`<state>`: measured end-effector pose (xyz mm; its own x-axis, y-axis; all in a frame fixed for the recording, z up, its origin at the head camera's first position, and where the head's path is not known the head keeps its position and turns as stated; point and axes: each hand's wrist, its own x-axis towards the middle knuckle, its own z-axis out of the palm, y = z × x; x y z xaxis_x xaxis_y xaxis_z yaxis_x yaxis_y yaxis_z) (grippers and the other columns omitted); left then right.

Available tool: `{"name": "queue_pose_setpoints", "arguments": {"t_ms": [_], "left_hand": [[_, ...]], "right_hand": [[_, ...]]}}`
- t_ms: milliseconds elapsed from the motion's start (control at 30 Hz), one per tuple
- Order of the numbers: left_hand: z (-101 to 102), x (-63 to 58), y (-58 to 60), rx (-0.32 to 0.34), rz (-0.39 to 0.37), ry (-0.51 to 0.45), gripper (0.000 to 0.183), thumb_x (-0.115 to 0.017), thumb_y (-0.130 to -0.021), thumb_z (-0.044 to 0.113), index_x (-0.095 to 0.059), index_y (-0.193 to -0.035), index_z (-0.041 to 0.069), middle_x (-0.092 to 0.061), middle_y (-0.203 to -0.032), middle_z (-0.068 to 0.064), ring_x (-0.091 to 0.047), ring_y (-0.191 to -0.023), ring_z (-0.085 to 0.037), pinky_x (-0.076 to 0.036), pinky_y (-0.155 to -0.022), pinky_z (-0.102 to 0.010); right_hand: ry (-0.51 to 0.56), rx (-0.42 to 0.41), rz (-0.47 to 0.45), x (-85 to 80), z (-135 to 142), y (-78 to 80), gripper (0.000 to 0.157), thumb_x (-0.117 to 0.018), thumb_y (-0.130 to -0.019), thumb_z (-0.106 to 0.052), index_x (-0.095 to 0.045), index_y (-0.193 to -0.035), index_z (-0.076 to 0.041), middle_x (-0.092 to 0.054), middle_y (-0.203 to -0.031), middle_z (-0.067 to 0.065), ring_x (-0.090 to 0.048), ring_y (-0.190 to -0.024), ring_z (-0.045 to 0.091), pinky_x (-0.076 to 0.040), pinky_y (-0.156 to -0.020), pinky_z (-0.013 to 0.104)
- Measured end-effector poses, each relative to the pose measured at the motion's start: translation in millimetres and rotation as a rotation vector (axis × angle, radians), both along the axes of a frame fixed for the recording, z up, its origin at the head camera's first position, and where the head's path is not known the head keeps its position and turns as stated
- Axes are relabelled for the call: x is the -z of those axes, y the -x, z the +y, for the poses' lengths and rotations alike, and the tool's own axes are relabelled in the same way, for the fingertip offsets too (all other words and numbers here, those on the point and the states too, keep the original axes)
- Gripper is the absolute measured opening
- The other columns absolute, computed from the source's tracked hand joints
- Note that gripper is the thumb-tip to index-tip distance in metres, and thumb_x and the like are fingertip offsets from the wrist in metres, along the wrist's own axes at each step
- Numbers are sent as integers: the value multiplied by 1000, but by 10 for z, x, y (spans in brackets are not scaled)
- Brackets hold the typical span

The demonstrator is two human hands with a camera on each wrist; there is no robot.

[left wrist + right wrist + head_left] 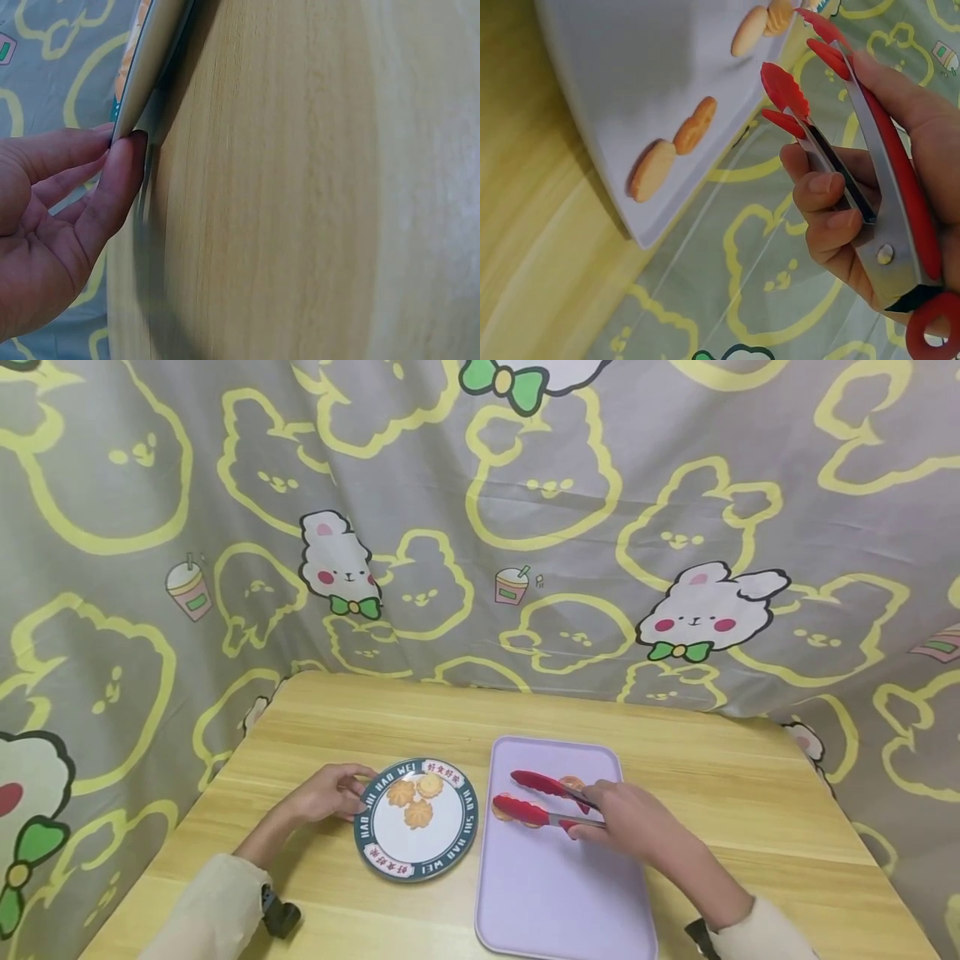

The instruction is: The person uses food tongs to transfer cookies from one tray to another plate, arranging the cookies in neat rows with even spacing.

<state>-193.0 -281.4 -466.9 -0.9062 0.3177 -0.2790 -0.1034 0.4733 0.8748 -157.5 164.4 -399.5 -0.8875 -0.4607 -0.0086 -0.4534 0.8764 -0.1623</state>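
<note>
My left hand [327, 793] pinches the left rim of a round white plate [405, 852] with a dark green lettered border. In the left wrist view, the thumb and fingers grip the edge of the plate [154, 60], which shows side-on. Three golden flower-shaped cookies [418, 813] lie on its upper part. My right hand [637, 818] holds metal tongs [551, 819] with red tips, their arms spread over a lilac tray [562, 893]. Cookies [653, 171] lie in the tray, partly covered by the tongs in the head view. Nothing sits between the tong tips in the right wrist view.
Plate and tray stand side by side on a wooden table [375, 702], the tray to the right. A grey curtain [435, 468] with yellow cartoon outlines hangs behind the table and along both sides.
</note>
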Motion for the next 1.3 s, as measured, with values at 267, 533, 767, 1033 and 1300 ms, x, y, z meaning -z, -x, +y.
{"name": "queue_pose_setpoints", "arguments": {"t_ms": [267, 533, 767, 1033, 1300], "left_hand": [[-2, -18, -11, 23, 2, -20, 57, -63, -78, -6, -44, -132, -10, -58, -98, -22, -63, -77, -19, -62, -70, -37], [-15, -16, -7, 36, 11, -19, 55, -63, -78, -4, -46, -130, -9, -59, -95, -19, -64, -76, -18, -62, -68, -34], [-7, -20, -1, 15, -5, -16, 57, -64, -77, -4, -47, -131, -8, -60, -96, -18, -64, -77, -18, -62, -70, -34], [19, -42, -8, -4, -14, 3, 57, -63, -78, -6, -46, -132, -8, -59, -99, -21, -64, -77, -19, -62, -70, -35], [10, -41, -21, 7, -9, -4, 57, -64, -79, -6, -45, -132, -10, -59, -100, -23, -65, -81, -19, -62, -71, -35]], "right_hand": [[14, -81, 54, 40, 23, -70, 39, -77, -73, -42, -66, -90, -9, -44, -65, -8, -39, -59, 8, -34, -51, 19], [16, -142, 148, 80, 27, -79, 33, -77, -74, -39, -64, -86, -11, -46, -66, -8, -40, -58, 7, -36, -50, 19], [2, -128, 143, 68, 22, -56, 35, -75, -76, -41, -66, -91, -11, -44, -65, -8, -38, -57, 7, -34, -50, 18], [20, -85, 115, -45, -128, 29, 50, -74, -76, -44, -68, -109, -8, -57, -72, -4, -43, -61, 7, -38, -52, 17], [34, -127, 94, -68, -463, 92, 41, -71, -76, -50, -66, -92, -13, -51, -67, -9, -43, -61, 6, -39, -54, 17]]}}
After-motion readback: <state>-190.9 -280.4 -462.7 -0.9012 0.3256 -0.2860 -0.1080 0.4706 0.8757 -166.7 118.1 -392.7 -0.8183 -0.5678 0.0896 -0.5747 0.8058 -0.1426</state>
